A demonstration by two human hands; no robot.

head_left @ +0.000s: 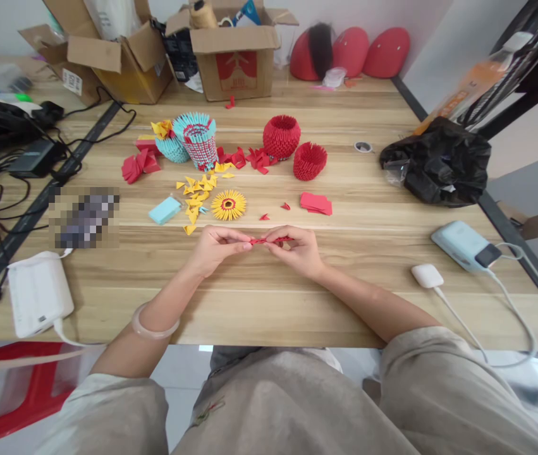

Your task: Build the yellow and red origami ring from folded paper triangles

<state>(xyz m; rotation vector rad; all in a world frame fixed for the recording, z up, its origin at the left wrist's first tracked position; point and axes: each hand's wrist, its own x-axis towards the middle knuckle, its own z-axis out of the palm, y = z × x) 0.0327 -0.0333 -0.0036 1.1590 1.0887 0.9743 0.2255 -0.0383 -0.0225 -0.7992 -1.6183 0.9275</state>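
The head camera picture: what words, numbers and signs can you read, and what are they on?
No word or number is clear enough to quote.
Cardboard box: red print with a pale plane-like sign; writing under it too blurred.
Other box: white label, too small.
Dark package: faint print, too blurred.
Orange bottle: pale print, too blurred.
White power bank: small dark mark, too small.

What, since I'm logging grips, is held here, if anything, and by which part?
A thin red strip, likely paper: left hand pinches near its left end, right hand further along.
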